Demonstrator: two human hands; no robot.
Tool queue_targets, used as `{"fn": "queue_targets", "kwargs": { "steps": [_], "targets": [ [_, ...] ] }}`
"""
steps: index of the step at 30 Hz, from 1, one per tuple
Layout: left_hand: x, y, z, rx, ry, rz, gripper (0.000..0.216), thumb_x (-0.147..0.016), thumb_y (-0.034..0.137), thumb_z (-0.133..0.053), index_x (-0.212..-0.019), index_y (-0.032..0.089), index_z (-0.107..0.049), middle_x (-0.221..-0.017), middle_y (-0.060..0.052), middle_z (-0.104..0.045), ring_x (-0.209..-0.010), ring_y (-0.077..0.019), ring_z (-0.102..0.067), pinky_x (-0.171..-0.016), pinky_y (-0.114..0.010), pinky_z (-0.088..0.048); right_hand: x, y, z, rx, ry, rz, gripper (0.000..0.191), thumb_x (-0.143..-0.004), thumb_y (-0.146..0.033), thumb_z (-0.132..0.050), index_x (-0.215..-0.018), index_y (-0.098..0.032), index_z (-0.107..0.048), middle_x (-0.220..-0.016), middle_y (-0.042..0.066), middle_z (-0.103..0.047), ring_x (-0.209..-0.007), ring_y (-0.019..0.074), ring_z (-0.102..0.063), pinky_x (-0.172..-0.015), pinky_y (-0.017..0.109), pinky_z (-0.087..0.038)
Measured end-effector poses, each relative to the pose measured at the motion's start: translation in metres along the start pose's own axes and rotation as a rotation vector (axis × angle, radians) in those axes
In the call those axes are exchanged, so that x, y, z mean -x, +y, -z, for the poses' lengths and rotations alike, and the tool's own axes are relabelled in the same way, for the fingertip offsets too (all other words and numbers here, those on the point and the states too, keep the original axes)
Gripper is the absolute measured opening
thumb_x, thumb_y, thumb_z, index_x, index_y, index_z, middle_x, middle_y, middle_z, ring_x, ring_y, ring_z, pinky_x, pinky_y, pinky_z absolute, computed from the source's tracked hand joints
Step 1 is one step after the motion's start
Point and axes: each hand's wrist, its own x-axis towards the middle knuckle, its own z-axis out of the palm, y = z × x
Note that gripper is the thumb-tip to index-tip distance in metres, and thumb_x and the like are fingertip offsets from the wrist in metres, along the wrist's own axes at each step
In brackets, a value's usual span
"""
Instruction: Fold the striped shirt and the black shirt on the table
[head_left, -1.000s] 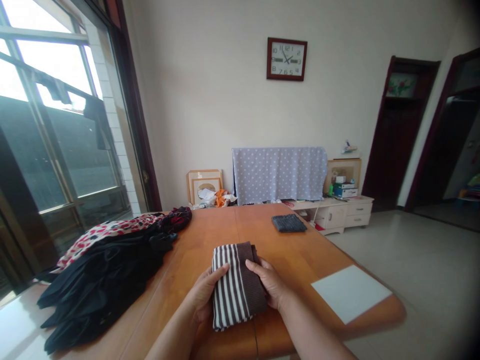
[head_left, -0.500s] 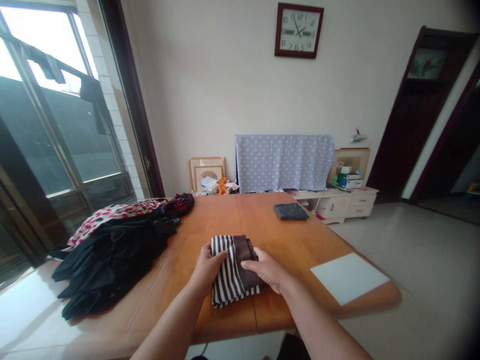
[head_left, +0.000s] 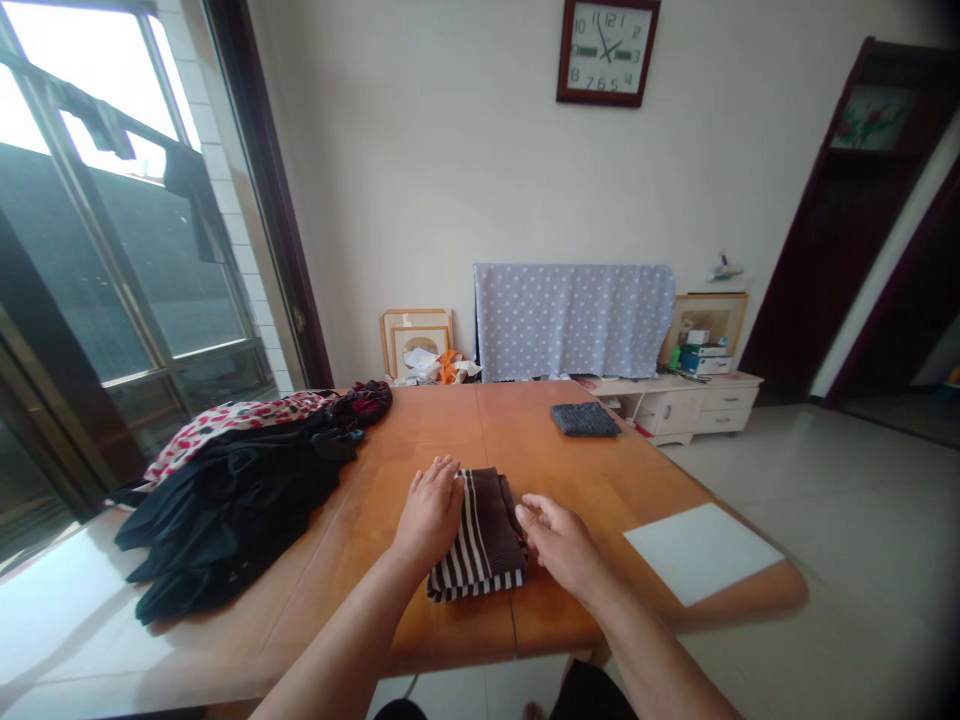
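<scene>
- Where the wooden table (head_left: 450, 440) nears the person, a folded brown striped cloth (head_left: 480, 535) lies flat at its middle
- left hand (head_left: 430, 510) rests flat on the cloth's left part, fingers spread, gripping nothing
- right hand (head_left: 561, 545) sits just right of the cloth, loosely open and empty
- black clothes pile (head_left: 225, 500) to the left, white sheet (head_left: 701, 550) to the right, dark folded cloth (head_left: 585, 419) far right
</scene>
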Motion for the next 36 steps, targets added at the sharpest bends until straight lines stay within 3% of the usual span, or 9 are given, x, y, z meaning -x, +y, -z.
{"fn": "queue_targets", "kwargs": {
  "steps": [4,7,12,16,19,24,28,32,36],
  "targets": [
    [0.001,0.000,-0.001,-0.135,-0.267,-0.013,0.058,-0.099,0.053,-0.024,-0.147,0.024,-0.041,-0.158,-0.010,-0.034,-0.150,-0.0269,-0.019,-0.117,-0.061,-0.012,0.007,0.001,0.002,0.006,-0.012,0.027,0.053,-0.088,-0.056,-0.051,-0.124,-0.019,-0.064,-0.091,0.007,-0.073,-0.081,0.0209,-0.068,-0.074,0.033,-0.054],
    [0.003,-0.004,0.003,-0.166,-0.356,-0.014,0.063,-0.099,0.057,-0.018,-0.150,0.025,-0.036,-0.161,-0.008,-0.027,-0.151,-0.0264,-0.012,-0.116,-0.066,-0.009,0.008,0.000,0.006,0.039,0.008,0.049,0.048,-0.090,-0.052,-0.049,-0.121,-0.020,-0.066,-0.099,0.009,-0.074,-0.085,0.0221,-0.069,-0.078,0.036,-0.055],
    [0.004,-0.004,0.008,-0.183,-0.394,-0.029,0.067,-0.098,0.059,-0.014,-0.152,0.024,-0.032,-0.162,-0.007,-0.023,-0.151,-0.0257,-0.011,-0.116,-0.065,-0.010,0.016,-0.022,0.007,0.196,0.108,0.279,0.040,-0.094,-0.043,-0.046,-0.124,-0.024,-0.066,-0.120,0.009,-0.069,-0.109,0.0233,-0.064,-0.096,0.038,-0.051],
    [0.004,-0.002,0.004,-0.236,-0.381,-0.048,0.068,-0.098,0.060,-0.015,-0.152,0.023,-0.033,-0.162,-0.007,-0.023,-0.151,-0.0270,-0.011,-0.115,-0.067,-0.009,0.032,-0.034,-0.007,0.449,-0.051,0.493,0.049,-0.095,-0.041,-0.048,-0.141,-0.027,-0.052,-0.146,0.007,-0.052,-0.140,0.0270,-0.039,-0.116,0.048,-0.032],
    [0.004,-0.002,0.000,-0.257,-0.364,-0.045,0.068,-0.097,0.062,-0.018,-0.151,0.024,-0.035,-0.162,-0.008,-0.023,-0.151,-0.0281,-0.012,-0.114,-0.069,-0.010,0.044,-0.026,-0.020,0.563,-0.189,0.435,0.057,-0.095,-0.042,-0.046,-0.149,-0.026,-0.041,-0.154,0.006,-0.041,-0.147,0.0300,-0.027,-0.120,0.057,-0.017],
    [0.004,-0.003,-0.004,-0.228,-0.334,-0.042,0.068,-0.094,0.064,-0.027,-0.149,0.026,-0.039,-0.161,-0.010,-0.027,-0.150,-0.0316,-0.015,-0.113,-0.070,-0.012,0.048,-0.014,-0.023,0.468,-0.231,0.349,0.058,-0.095,-0.046,-0.048,-0.150,-0.030,-0.040,-0.154,0.005,-0.040,-0.146,0.0315,-0.027,-0.120,0.059,-0.003],
    [0.004,-0.003,-0.005,-0.182,-0.298,-0.037,0.065,-0.092,0.064,-0.035,-0.147,0.029,-0.044,-0.158,-0.011,-0.033,-0.149,-0.0335,-0.019,-0.113,-0.069,-0.011,0.028,-0.026,-0.017,0.332,-0.139,0.338,0.046,-0.097,-0.048,-0.042,-0.135,-0.029,-0.059,-0.142,0.006,-0.056,-0.139,0.0309,-0.041,-0.120,0.056,-0.012],
    [0.004,-0.001,-0.003,-0.163,-0.286,-0.028,0.064,-0.091,0.062,-0.039,-0.146,0.030,-0.046,-0.157,-0.011,-0.036,-0.148,-0.0345,-0.020,-0.113,-0.069,-0.012,-0.006,-0.047,-0.028,0.213,-0.006,0.356,0.051,-0.099,-0.049,-0.035,-0.134,-0.021,-0.060,-0.138,0.010,-0.059,-0.134,0.0271,-0.047,-0.116,0.046,-0.030],
    [0.005,0.002,0.002,-0.163,-0.315,-0.018,0.067,-0.088,0.063,-0.042,-0.148,0.032,-0.041,-0.158,-0.010,-0.034,-0.148,-0.0355,-0.020,-0.112,-0.070,-0.014,-0.038,-0.055,-0.052,0.259,-0.105,0.347,0.059,-0.100,-0.053,-0.028,-0.138,-0.018,-0.057,-0.142,0.012,-0.055,-0.138,0.0256,-0.043,-0.119,0.043,-0.026]
  ]
}}
